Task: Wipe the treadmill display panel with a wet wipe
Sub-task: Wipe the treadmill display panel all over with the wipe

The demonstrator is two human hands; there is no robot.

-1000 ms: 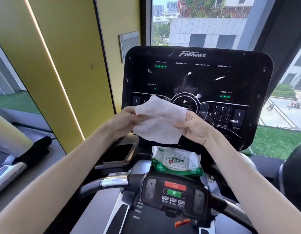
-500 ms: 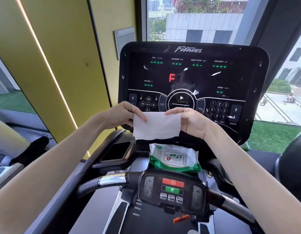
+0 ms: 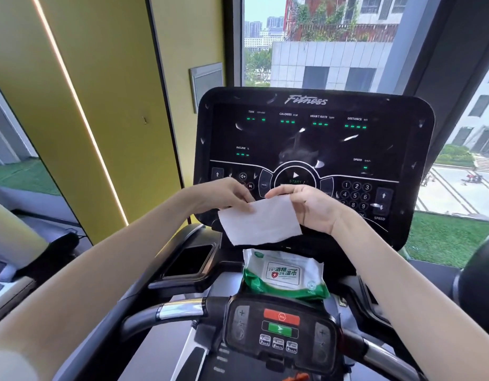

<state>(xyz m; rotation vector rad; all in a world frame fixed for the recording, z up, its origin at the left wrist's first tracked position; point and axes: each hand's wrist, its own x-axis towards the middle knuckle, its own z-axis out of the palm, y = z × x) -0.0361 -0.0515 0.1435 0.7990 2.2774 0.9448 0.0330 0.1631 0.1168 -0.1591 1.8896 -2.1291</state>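
Observation:
The black treadmill display panel (image 3: 314, 144) fills the upper middle, lit with green dashes and marked by white smears. In front of its lower edge I hold a white wet wipe (image 3: 261, 221), folded to a flat strip and hanging tilted. My left hand (image 3: 224, 195) pinches its upper left corner. My right hand (image 3: 310, 207) grips its upper right edge. The wipe hangs just in front of the panel's lower buttons; I cannot tell whether it touches them.
A green and white wet wipe pack (image 3: 283, 274) lies on the console shelf below the wipe. A small control pod (image 3: 280, 329) with red and green buttons sits on the chrome handlebar (image 3: 180, 310). A yellow wall (image 3: 100, 105) stands at left, windows behind.
The wipe went from a loose sheet to a folded strip, and both hands lowered slightly with it. The red letter on the display has gone out. The camera view has tilted down.

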